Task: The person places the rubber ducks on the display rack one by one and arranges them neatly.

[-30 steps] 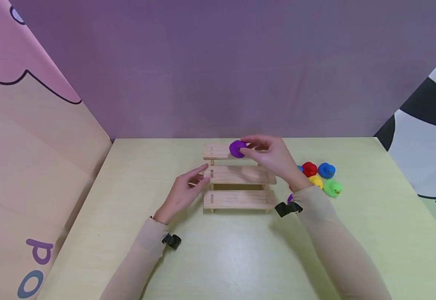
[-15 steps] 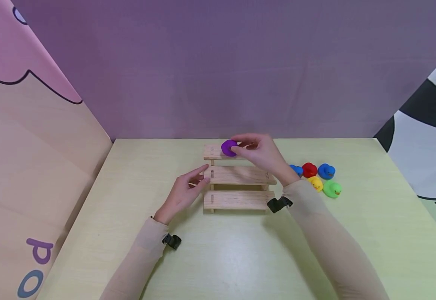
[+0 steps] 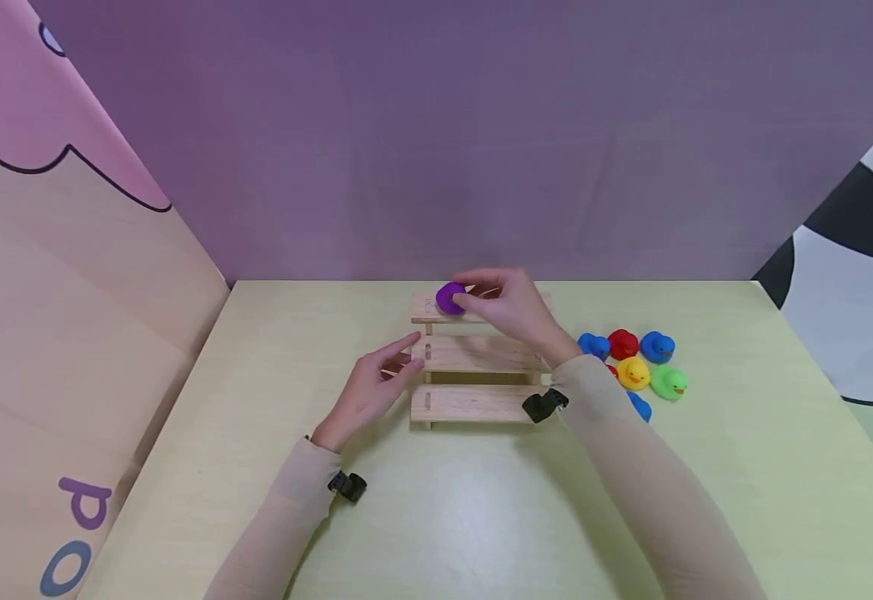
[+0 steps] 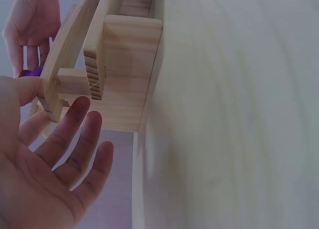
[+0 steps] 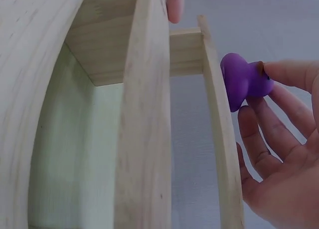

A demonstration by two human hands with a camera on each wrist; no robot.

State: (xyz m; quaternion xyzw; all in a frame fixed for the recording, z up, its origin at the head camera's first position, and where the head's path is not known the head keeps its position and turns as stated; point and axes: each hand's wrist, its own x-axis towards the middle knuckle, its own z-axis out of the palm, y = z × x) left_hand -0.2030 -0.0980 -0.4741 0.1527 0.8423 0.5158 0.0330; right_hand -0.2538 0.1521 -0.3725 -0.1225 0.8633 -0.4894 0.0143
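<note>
A purple duck (image 3: 449, 297) is pinched between the thumb and fingertips of the right hand (image 3: 507, 312) and is set against the top step of a wooden three-step rack (image 3: 474, 357), at its left end. The left hand (image 3: 371, 387) is held relaxed with straight fingers, one fingertip touching the rack's left side. Other coloured ducks (image 3: 634, 367) are clustered on the surface (image 3: 451, 508) right of the rack.

Purple "d" above blue "o" on the beige left wall panel (image 3: 68, 533), nothing else legible
</note>
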